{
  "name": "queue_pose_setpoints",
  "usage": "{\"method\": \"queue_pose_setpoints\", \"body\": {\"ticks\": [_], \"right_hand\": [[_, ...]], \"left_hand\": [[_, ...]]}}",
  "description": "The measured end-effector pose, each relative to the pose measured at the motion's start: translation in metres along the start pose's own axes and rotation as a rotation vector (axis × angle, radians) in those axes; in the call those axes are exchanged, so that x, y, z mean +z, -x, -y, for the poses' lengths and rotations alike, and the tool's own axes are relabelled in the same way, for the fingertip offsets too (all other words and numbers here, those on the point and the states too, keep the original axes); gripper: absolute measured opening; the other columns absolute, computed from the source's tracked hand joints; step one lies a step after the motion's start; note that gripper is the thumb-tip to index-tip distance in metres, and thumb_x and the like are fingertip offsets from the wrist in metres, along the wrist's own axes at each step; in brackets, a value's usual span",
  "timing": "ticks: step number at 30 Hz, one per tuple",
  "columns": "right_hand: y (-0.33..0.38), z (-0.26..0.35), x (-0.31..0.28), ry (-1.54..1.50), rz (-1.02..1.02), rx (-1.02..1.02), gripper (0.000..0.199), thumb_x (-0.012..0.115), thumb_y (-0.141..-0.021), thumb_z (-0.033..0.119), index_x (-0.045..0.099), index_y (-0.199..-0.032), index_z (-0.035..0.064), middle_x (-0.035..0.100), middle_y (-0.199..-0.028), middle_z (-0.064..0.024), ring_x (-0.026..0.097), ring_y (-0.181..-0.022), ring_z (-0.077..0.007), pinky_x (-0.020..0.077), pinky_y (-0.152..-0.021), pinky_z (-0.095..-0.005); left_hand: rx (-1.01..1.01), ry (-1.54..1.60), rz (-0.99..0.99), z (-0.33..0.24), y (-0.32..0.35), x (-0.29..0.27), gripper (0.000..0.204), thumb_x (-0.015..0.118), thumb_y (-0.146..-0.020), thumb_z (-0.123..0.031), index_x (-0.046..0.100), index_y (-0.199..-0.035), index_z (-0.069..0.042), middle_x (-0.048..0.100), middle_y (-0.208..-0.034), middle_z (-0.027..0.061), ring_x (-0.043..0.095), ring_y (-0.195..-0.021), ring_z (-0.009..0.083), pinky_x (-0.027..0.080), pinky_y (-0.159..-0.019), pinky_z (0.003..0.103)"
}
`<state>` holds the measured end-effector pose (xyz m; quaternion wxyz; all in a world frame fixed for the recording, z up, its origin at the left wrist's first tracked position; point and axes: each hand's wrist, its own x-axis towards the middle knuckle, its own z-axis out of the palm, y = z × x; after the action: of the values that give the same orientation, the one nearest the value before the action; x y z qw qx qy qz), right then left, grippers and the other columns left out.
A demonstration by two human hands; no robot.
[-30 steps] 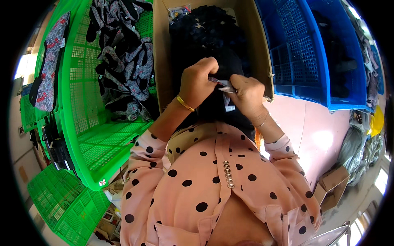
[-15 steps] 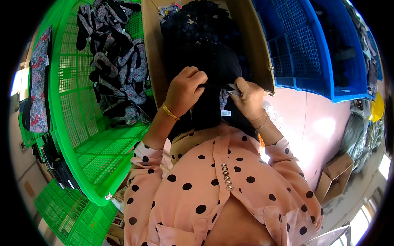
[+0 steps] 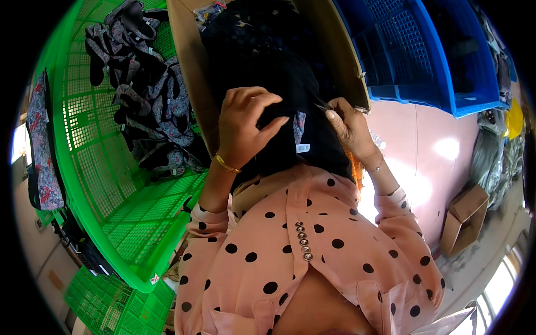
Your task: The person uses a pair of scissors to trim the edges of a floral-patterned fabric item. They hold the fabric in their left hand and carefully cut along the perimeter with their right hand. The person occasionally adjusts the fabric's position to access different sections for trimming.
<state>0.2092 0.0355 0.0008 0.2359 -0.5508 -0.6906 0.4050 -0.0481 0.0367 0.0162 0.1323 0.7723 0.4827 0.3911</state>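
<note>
My left hand [image 3: 245,120] hovers at the near end of the cardboard box, thumb and fingers apart, with nothing seen in it. In my right hand [image 3: 353,131] is a pair of thread snips [image 3: 322,107]; only the pointed metal blades show past the fingers, and the rest is hidden. Between the hands lies a black fabric piece [image 3: 279,142] on my lap, with a narrow floral patch [image 3: 300,125] and a white tag [image 3: 303,148]. Its far edge merges with the dark cloth in the box, so I cannot tell where it ends.
The cardboard box [image 3: 187,61] holds dark cloth and a small clear packet [image 3: 211,11]. At left, a green crate [image 3: 84,128] contains several floral-and-black fabric pieces [image 3: 134,100]. A blue crate [image 3: 446,72] stands at right; a small open carton [image 3: 466,218] sits beyond the pink surface [image 3: 402,134].
My hands have moved apart. The left hand has let go of the dark strand and opened; the right hand with the snips has shifted slightly right. The floral patch shows more fully.
</note>
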Motion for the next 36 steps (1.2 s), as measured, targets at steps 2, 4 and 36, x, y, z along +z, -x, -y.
{"method": "queue_pose_setpoints", "body": {"ticks": [2, 4, 36], "right_hand": [[0.001, 0.002, -0.004, 0.122, 0.041, 0.028, 0.038, 0.058, -0.096, 0.040, 0.058, -0.096, 0.0019, 0.063, -0.070, -0.0152, 0.064, -0.065, -0.0308, 0.0484, -0.057, -0.0347], [0.003, -0.001, -0.004, 0.200, -0.007, -0.020, 0.039, 0.059, -0.094, 0.042, 0.059, -0.092, 0.0026, 0.061, -0.066, -0.0145, 0.063, -0.061, -0.0310, 0.0480, -0.055, -0.0353], [-0.043, -0.001, 0.037, -0.245, -0.025, -0.001, 0.048, 0.070, -0.089, 0.040, 0.061, -0.106, -0.0032, 0.058, -0.070, -0.0062, 0.050, -0.063, -0.0097, 0.0435, -0.058, -0.0245]], "left_hand": [[0.041, -0.043, 0.048, -0.007, -0.002, 0.005, 0.037, 0.084, -0.065, -0.015, 0.068, -0.098, -0.012, 0.063, -0.096, 0.0016, 0.057, -0.090, 0.0235, 0.046, -0.080, 0.035], [0.094, -0.129, 0.038, -0.012, -0.005, 0.016, 0.031, 0.083, -0.065, -0.016, 0.070, -0.093, -0.014, 0.063, -0.094, -0.0018, 0.057, -0.090, 0.0215, 0.045, -0.079, 0.034], [-0.645, 0.529, 0.211, 0.019, 0.024, 0.001, 0.062, 0.068, -0.089, -0.010, 0.038, -0.144, -0.002, 0.052, -0.137, 0.0166, 0.056, -0.119, 0.0252, 0.046, -0.099, 0.036]]}}
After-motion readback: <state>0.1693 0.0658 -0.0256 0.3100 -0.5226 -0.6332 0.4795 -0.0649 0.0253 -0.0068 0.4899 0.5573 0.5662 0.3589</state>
